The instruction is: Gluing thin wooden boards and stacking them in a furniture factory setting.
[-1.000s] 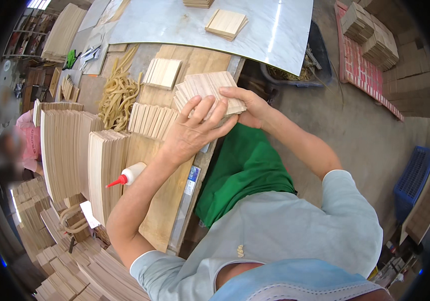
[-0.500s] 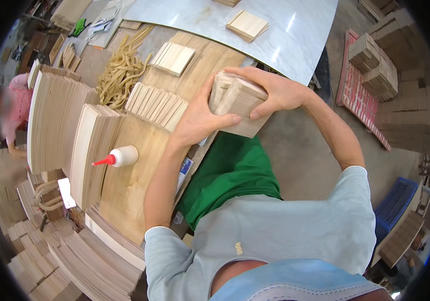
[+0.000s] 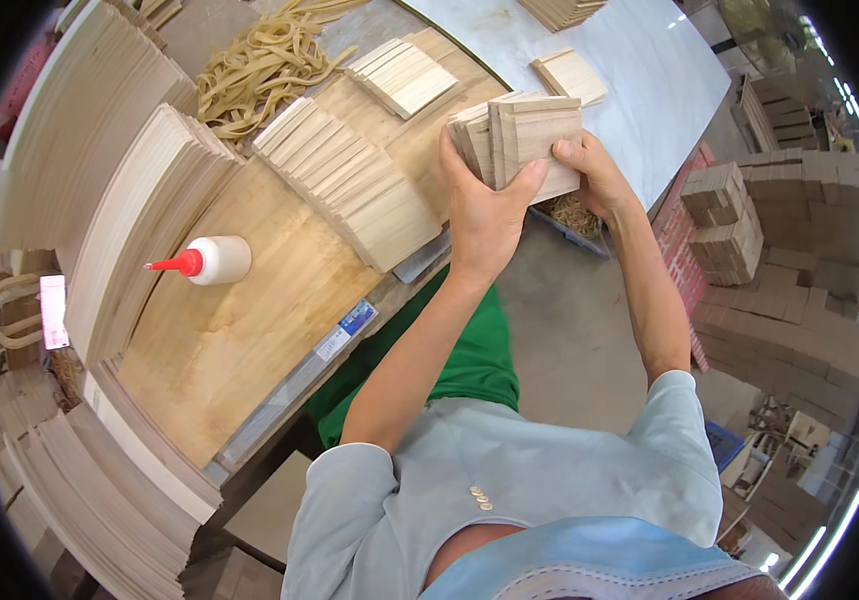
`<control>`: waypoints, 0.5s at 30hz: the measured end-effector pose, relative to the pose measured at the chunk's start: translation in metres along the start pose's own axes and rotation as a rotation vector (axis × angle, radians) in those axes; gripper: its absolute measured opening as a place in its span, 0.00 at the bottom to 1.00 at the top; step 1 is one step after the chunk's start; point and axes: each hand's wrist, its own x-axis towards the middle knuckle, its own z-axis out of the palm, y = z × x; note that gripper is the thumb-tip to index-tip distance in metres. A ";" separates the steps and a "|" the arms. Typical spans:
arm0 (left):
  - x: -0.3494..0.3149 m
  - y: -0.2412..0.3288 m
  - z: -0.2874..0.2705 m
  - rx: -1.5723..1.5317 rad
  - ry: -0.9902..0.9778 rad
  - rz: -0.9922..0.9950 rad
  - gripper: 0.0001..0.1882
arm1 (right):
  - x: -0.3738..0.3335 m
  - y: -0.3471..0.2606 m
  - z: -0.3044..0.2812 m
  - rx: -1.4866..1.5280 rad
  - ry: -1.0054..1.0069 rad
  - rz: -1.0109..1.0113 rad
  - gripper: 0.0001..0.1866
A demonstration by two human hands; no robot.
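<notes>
A small stack of flat, light wooden panels [image 3: 547,135] is held up over the table's edge, its pieces offset and slightly fanned. My left hand [image 3: 484,220] wraps round the stack's left side and lower edge, thumb across the front panel. My right hand [image 3: 597,178] grips the right edge, thumb on the front face; its other fingers are mostly hidden behind. Just left of the hands, a slanted row of similar panels [image 3: 344,185] lies overlapping on the wooden worktable [image 3: 249,340]. Another panel group [image 3: 404,78] lies farther back.
A white bottle with a red nozzle [image 3: 221,260] stands on the table beside tall board stacks [image 3: 144,200]. Yellowish bands [image 3: 259,75] lie heaped behind. More panels [image 3: 571,75] rest on a shiny metal sheet [image 3: 644,60]. Stacked wooden blocks [image 3: 719,220] stand right, past the floor.
The view has turned and shifted. My hands have changed their hold: the compact stack, gripped from both sides, now tilts with its panels spread apart. My right hand has come lower on its edge.
</notes>
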 end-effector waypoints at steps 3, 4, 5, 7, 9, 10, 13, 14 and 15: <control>0.013 0.008 -0.001 0.193 0.070 0.010 0.55 | 0.028 -0.006 -0.006 -0.044 -0.011 -0.017 0.41; 0.017 0.012 -0.002 0.323 0.111 0.019 0.55 | 0.038 -0.009 -0.006 -0.063 -0.017 -0.005 0.41; 0.022 0.012 -0.004 0.305 0.124 0.013 0.55 | 0.048 -0.011 -0.007 -0.075 -0.031 -0.010 0.41; 0.032 0.012 -0.008 0.378 0.167 -0.041 0.55 | 0.065 -0.017 -0.003 -0.101 -0.054 -0.002 0.40; 0.042 0.015 -0.012 0.302 0.188 -0.053 0.55 | 0.080 -0.026 0.004 -0.179 -0.077 0.015 0.39; 0.046 0.016 -0.014 0.244 0.200 -0.059 0.55 | 0.085 -0.028 0.009 -0.188 -0.089 0.030 0.39; 0.061 0.010 -0.015 0.180 0.240 -0.056 0.55 | 0.101 -0.034 0.019 -0.230 -0.039 0.013 0.38; 0.063 0.012 -0.016 0.166 0.241 -0.076 0.54 | 0.106 -0.035 0.019 -0.242 -0.029 0.026 0.37; 0.065 0.012 -0.017 0.165 0.250 -0.085 0.54 | 0.110 -0.036 0.020 -0.253 -0.019 0.039 0.37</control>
